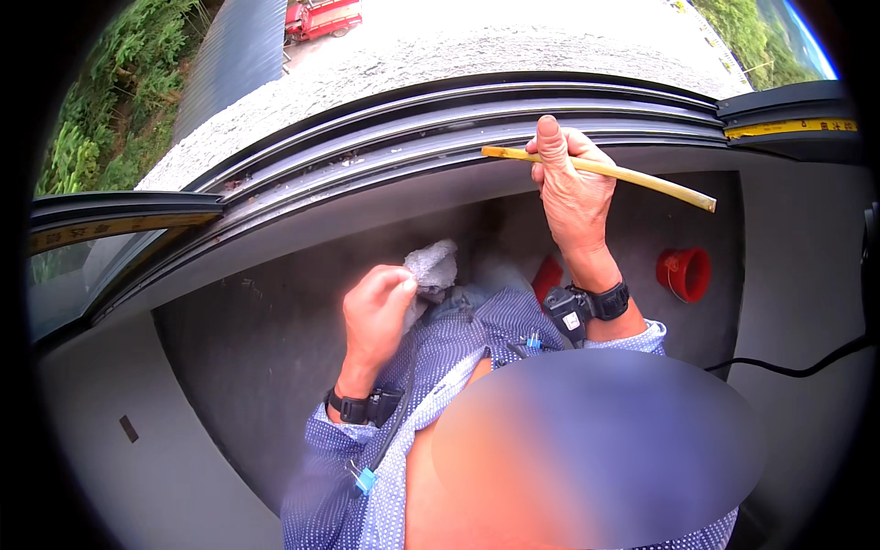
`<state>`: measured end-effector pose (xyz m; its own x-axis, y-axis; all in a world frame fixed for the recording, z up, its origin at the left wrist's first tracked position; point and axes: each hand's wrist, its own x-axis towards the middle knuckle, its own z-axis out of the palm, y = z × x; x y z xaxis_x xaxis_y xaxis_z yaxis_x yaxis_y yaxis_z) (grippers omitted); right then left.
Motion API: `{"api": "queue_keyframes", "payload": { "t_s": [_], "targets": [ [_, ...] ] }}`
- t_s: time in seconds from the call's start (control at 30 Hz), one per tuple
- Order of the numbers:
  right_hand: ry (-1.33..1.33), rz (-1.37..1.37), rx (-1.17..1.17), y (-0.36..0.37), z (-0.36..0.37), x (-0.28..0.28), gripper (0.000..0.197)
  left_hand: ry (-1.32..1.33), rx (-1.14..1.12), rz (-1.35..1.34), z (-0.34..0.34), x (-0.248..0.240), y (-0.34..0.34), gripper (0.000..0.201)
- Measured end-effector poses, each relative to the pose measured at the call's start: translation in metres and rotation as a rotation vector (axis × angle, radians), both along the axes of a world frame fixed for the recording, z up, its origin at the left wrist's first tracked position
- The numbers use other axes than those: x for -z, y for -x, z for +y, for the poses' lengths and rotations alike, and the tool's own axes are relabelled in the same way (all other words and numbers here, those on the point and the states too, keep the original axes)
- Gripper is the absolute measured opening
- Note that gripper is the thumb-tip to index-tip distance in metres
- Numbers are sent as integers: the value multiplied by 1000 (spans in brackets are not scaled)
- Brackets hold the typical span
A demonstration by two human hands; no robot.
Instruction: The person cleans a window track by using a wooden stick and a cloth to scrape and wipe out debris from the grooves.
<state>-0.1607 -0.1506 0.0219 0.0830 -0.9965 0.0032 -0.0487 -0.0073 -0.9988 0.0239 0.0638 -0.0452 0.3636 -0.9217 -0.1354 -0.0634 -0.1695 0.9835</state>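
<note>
My right hand (579, 194) is raised beside the window track and closed around a flat yellow strip, which looks like bamboo (655, 181). Its narrow left end reaches close to the inner edge of the track, and its other end points right. My left hand (376, 312) is lower, in front of my body, with its fingers pinched on a crumpled grey-white cloth (434, 264). The sliding-window track (440, 128) runs across in front of me, with bits of dirt and debris lying in its left grooves.
A window sash (128, 218) stands at the left end of the track, another (793, 119) at the right. On the dark floor sit a red bucket (685, 275) and, partly hidden by my right arm, another red thing (547, 277). A black cable (807, 368) crosses at right.
</note>
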Motion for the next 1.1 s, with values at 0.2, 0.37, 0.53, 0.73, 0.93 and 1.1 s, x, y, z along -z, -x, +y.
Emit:
{"api": "queue_keyframes", "payload": {
  "t_s": [0.2, 0.37, 0.53, 0.73, 0.93, 1.1],
  "targets": [
    [-143, 135, -170, -7, 3, -18, 34, 22, 7, -33, 6, 0, -2, 9],
    [-93, 79, -201, -2, 0, -22, 28, 17, 11, -32, 7, -3, -5, 8],
    [-144, 14, -173, 8, -1, -26, 26, 38, 2, -49, 9, -1, -8, 8],
    [-121, -73, -121, 37, -9, -13, 28, -5, -41, -38, 10, -5, -11, 8],
    [-165, -236, -149, -1, 21, 1, 33, 17, -4, -36, 9, 1, -15, 7],
    [-356, -381, -320, -21, 27, 2, 37, 24, 67, -29, -3, 0, -10, 8]
  ]
}}
